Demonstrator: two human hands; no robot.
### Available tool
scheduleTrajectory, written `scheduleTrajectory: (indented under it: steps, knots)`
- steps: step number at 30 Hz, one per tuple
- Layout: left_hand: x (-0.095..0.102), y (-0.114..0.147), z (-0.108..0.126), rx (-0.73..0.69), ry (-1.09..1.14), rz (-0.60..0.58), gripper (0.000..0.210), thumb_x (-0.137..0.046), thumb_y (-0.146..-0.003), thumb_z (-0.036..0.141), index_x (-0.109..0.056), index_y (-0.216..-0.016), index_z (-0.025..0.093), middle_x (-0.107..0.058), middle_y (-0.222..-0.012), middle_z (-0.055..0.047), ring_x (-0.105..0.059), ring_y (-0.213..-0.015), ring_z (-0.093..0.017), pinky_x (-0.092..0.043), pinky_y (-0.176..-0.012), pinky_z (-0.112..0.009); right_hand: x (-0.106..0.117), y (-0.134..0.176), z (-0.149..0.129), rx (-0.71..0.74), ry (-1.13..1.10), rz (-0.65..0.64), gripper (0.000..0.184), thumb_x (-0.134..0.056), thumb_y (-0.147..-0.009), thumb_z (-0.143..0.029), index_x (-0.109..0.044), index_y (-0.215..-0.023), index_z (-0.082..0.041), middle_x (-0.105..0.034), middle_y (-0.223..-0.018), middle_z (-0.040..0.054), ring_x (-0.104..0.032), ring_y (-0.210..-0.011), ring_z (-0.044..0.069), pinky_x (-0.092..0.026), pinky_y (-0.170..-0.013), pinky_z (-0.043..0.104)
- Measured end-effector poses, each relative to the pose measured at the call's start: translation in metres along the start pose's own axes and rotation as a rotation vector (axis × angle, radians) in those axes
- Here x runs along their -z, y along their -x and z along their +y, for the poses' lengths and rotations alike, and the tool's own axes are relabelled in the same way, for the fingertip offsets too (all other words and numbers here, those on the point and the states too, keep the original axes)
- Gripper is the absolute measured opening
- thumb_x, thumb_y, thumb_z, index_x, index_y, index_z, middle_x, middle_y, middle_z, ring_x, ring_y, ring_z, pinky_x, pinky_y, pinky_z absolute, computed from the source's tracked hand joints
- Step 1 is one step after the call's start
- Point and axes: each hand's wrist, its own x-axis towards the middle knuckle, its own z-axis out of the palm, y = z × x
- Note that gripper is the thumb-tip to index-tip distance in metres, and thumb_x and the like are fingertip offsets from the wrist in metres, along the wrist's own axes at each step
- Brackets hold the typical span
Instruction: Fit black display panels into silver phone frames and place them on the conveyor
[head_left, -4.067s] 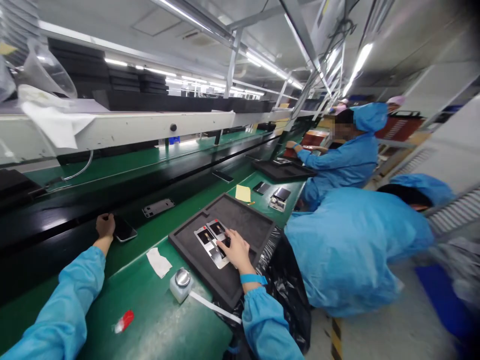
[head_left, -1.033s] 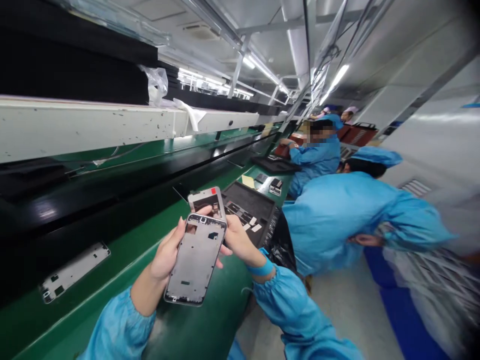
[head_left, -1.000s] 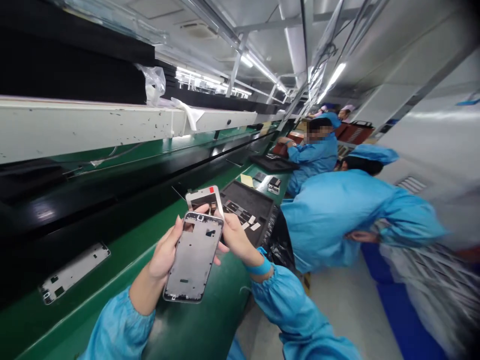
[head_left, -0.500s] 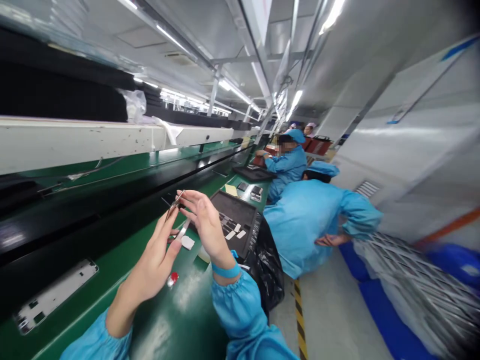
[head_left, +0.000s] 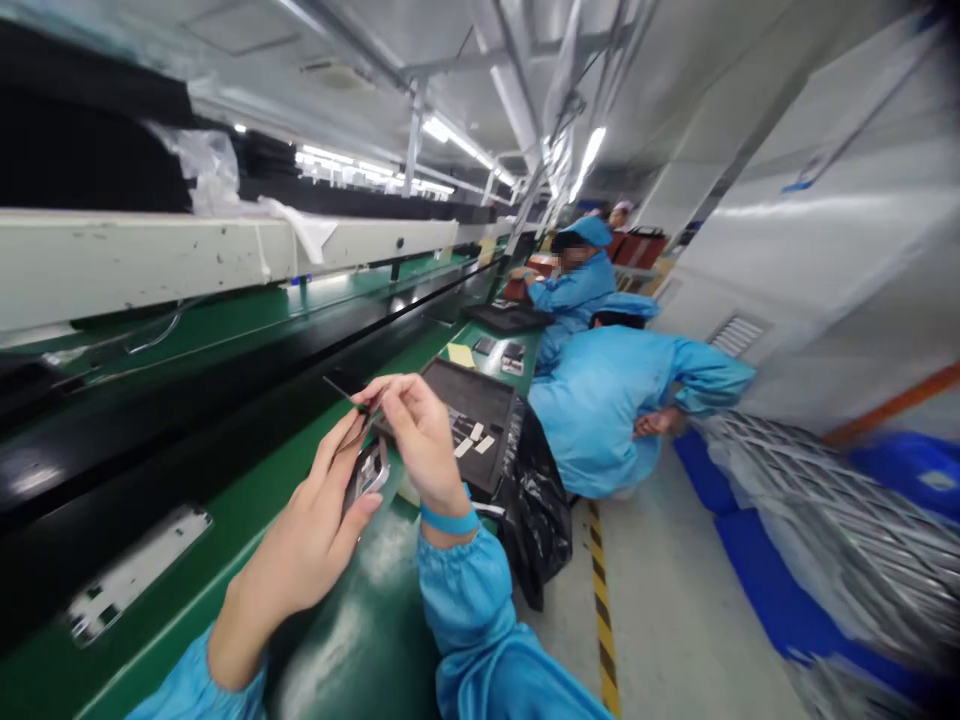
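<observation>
My left hand [head_left: 307,520] grips a small phone housing [head_left: 369,468] with a silver rim, thumb along its near edge and fingers behind it. The housing is tilted above the green bench [head_left: 360,620]. My right hand [head_left: 421,430], with a blue band at its wrist, is closed in a pinch at the upper end of the housing, by my left fingertips. A thin dark piece shows between the two hands, but what the right fingers pinch is too small to make out.
Beyond my right hand lies a black tray [head_left: 480,390] with pale and dark parts. A black plastic bag [head_left: 536,500] hangs at the bench edge. On the left belt lies a white phone frame [head_left: 139,578]. Two co-workers in blue, one nearer [head_left: 600,400], occupy the right side.
My right fingers have gone from spread to a pinch at the housing. The housing has turned, so its inner face shows more. The view has shifted slightly.
</observation>
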Motion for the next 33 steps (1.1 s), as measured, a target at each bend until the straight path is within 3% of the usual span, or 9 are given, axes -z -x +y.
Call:
scheduleTrajectory:
  steps: [3, 7, 10, 14, 18, 21, 27, 30, 33]
  knots:
    - [0.007, -0.001, 0.0, -0.027, 0.01, 0.08, 0.06, -0.047, -0.112, 0.046, -0.045, -0.167, 0.022, -0.038, -0.175, -0.017, -0.043, -0.161, -0.036, -0.042, -0.131, -0.053, 0.009, 0.007, -0.01, 0.054, 0.125, 0.032, 0.034, -0.073, -0.101, -0.053, -0.062, -0.088, -0.024, -0.075, -0.116, 0.0068, -0.07, -0.114, 0.023, -0.056, -0.107, 0.04]
    - [0.021, 0.001, -0.017, -0.009, 0.096, 0.423, 0.059, -0.048, -0.112, 0.052, -0.047, -0.166, 0.027, -0.043, -0.171, -0.016, -0.065, -0.137, -0.034, -0.06, -0.11, -0.049, 0.034, 0.038, 0.002, -0.021, 0.289, -0.019, 0.033, -0.067, -0.105, -0.053, -0.059, -0.089, -0.025, -0.072, -0.125, 0.0076, -0.067, -0.122, 0.024, -0.056, -0.107, 0.042]
    - [0.032, 0.005, -0.026, 0.004, 0.276, 0.561, 0.06, -0.053, -0.109, 0.06, -0.055, -0.161, 0.03, -0.045, -0.169, -0.013, -0.072, -0.124, -0.033, -0.062, -0.102, -0.046, 0.052, 0.084, 0.039, -0.255, 0.465, -0.272, 0.035, -0.065, -0.105, -0.055, -0.06, -0.09, -0.024, -0.074, -0.119, 0.0091, -0.069, -0.113, 0.024, -0.057, -0.097, 0.04]
    - [0.037, 0.01, -0.023, 0.09, 0.546, 0.607, 0.06, -0.064, -0.104, 0.056, -0.059, -0.158, 0.029, -0.054, -0.16, -0.012, -0.064, -0.136, -0.041, -0.059, -0.107, -0.049, 0.063, 0.139, 0.095, -0.456, 0.676, -0.639, 0.035, -0.056, -0.109, -0.05, -0.061, -0.087, -0.023, -0.073, -0.121, 0.0114, -0.069, -0.115, 0.024, -0.056, -0.101, 0.042]
    - [0.031, 0.009, -0.016, 0.125, 0.698, 0.587, 0.054, -0.07, -0.103, 0.05, -0.064, -0.152, 0.028, -0.055, -0.158, -0.013, -0.052, -0.149, -0.05, -0.054, -0.112, -0.062, 0.064, 0.153, 0.127, -0.456, 0.774, -0.651, 0.027, -0.063, -0.106, -0.038, -0.062, -0.084, -0.023, -0.069, -0.125, 0.0118, -0.061, -0.127, 0.028, -0.047, -0.113, 0.049]
    - [0.024, 0.005, -0.016, 0.206, 0.774, 0.548, 0.055, -0.07, -0.103, 0.049, -0.063, -0.153, 0.026, -0.062, -0.149, -0.015, -0.056, -0.145, -0.05, -0.056, -0.109, -0.062, 0.065, 0.155, 0.134, -0.462, 0.845, -0.637, 0.021, -0.064, -0.104, -0.034, -0.064, -0.087, -0.022, -0.066, -0.13, 0.0127, -0.058, -0.129, 0.03, -0.046, -0.112, 0.051]
    - [0.021, -0.004, -0.014, 0.312, 0.912, 0.359, 0.071, -0.063, -0.102, 0.066, -0.059, -0.157, 0.021, -0.079, -0.115, -0.014, -0.081, -0.103, -0.033, -0.067, -0.08, -0.04, 0.062, 0.166, 0.13, -0.445, 0.986, -0.541, 0.021, -0.064, -0.103, -0.041, -0.064, -0.095, -0.022, -0.063, -0.136, 0.0168, -0.056, -0.131, 0.036, -0.047, -0.106, 0.052]
    - [0.026, -0.003, -0.009, 0.365, 1.093, 0.206, 0.085, -0.058, -0.102, 0.072, -0.048, -0.164, 0.015, -0.082, -0.103, -0.015, -0.082, -0.085, -0.029, -0.067, -0.076, -0.04, 0.054, 0.165, 0.129, -0.464, 0.972, -0.456, 0.03, -0.075, -0.094, -0.049, -0.065, -0.096, -0.021, -0.065, -0.129, 0.0182, -0.056, -0.128, 0.04, -0.045, -0.108, 0.058]
    - [0.029, 0.001, -0.003, 0.384, 1.268, 0.096, 0.087, -0.056, -0.102, 0.073, -0.04, -0.169, 0.019, -0.082, -0.11, -0.017, -0.082, -0.087, -0.031, -0.067, -0.078, -0.043, 0.046, 0.152, 0.131, -0.513, 0.804, -0.367, 0.037, -0.081, -0.085, -0.055, -0.066, -0.092, -0.021, -0.068, -0.124, 0.0193, -0.056, -0.129, 0.043, -0.043, -0.111, 0.063]
